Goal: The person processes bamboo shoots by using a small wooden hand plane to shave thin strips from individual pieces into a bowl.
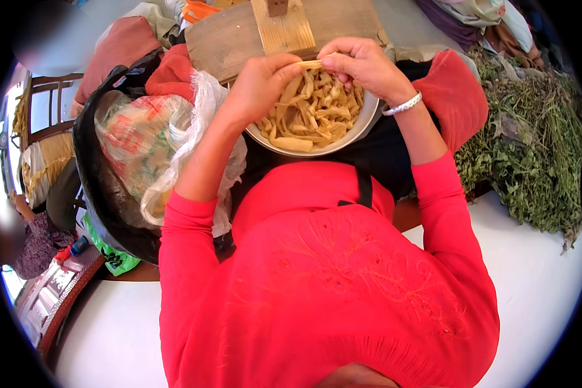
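Strips of pale yellow dough fill the white bowl (362,126) resting on my lap, close under both hands. My left hand (262,81) and right hand (362,64) pinch opposite ends of one strip (309,64) just above the bowl, so pieces drop in. A plastic bag (155,139) sits at my left.

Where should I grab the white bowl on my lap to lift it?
Probably the white bowl by its bare right rim, coming from the right side: the left hand and right hand hover above, pinching one yellow strip, and strips fill the middle.
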A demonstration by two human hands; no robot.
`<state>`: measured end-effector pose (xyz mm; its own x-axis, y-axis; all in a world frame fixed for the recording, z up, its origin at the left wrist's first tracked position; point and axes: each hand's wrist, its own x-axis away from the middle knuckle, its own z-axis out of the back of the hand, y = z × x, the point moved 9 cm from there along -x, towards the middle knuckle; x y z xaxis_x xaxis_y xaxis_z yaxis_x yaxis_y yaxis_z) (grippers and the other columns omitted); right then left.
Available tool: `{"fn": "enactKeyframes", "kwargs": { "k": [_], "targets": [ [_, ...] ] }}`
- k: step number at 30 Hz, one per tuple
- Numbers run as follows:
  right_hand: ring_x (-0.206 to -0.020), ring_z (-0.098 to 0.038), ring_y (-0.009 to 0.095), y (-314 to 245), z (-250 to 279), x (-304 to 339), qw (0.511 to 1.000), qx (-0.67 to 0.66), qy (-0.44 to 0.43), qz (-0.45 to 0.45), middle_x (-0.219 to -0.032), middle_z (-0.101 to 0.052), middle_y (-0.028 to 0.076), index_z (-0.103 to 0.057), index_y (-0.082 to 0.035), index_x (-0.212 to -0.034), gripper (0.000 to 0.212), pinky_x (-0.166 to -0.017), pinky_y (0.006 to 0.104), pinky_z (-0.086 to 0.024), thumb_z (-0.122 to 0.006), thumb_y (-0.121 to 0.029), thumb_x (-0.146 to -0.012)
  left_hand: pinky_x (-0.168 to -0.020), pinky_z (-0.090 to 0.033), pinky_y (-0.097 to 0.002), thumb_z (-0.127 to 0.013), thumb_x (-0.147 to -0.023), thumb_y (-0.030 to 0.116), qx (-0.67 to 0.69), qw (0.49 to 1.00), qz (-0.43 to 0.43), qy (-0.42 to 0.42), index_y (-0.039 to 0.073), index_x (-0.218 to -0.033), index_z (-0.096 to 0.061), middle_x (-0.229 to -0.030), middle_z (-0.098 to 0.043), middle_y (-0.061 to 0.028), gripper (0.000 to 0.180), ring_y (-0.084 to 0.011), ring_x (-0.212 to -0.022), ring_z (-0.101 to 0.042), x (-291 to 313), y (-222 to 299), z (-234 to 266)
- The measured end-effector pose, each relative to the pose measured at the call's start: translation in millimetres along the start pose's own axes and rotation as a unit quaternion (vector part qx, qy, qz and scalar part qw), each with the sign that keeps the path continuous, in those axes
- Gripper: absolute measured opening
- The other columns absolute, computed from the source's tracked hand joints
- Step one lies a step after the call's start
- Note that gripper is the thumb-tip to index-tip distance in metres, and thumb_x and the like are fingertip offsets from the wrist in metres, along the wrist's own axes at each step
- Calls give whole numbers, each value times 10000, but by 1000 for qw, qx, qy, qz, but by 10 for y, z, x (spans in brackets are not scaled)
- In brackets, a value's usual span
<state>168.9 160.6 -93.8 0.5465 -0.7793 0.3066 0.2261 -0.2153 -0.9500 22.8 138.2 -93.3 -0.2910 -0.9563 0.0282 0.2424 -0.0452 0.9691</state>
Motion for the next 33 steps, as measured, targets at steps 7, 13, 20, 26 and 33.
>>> {"fn": "enactKeyframes", "kwargs": {
  "k": [7,13,20,26,33],
  "targets": [
    [-604,-474,32,-73,79,-337,989,37,133,58,-733,-547,-46,-637,-62,-1002,155,-528,183,-435,-568,-176,-922,-509,-368,-188,-533,-920,159,152,980,129,4,46,-1035,-592,-724,-535,25,171,-44,-548,-429,-343,-311,372],
    [-611,-522,112,-125,144,-513,967,166,174,89,-702,-584,12,-635,-47,-973,162,-570,255,-443,-576,-181,-905,-576,-423,-239,-540,-902,147,82,992,87,43,41,-971,-596,-757,-577,-7,139,-98,-603,-499,-559,-514,522],
    [-739,-597,220,-122,220,-390,925,301,195,128,-816,-632,119,-621,-48,-1053,198,-703,324,-477,-573,-125,-876,-693,-476,-327,-555,-864,135,-218,966,31,137,13,-971,-610,-826,-651,-81,172,-173,-734,-593,-506,-525,665],
    [-947,-576,321,-310,13,185,848,415,204,257,-1074,-606,127,-612,-66,-1086,291,-811,370,-466,-642,-149,-809,-703,-458,-254,-525,-886,87,7,996,80,46,3,-1000,-588,-832,-612,-41,155,-100,-760,-550,-63,-438,206],
    [-589,-582,299,-410,-173,382,851,394,279,208,-667,-579,145,-626,-59,-899,201,-523,359,-456,-586,-256,-891,-536,-425,-250,-540,-905,164,160,980,85,-88,-15,-1025,-538,-690,-566,-27,215,-85,-617,-527,173,70,-542]
  ]
}}
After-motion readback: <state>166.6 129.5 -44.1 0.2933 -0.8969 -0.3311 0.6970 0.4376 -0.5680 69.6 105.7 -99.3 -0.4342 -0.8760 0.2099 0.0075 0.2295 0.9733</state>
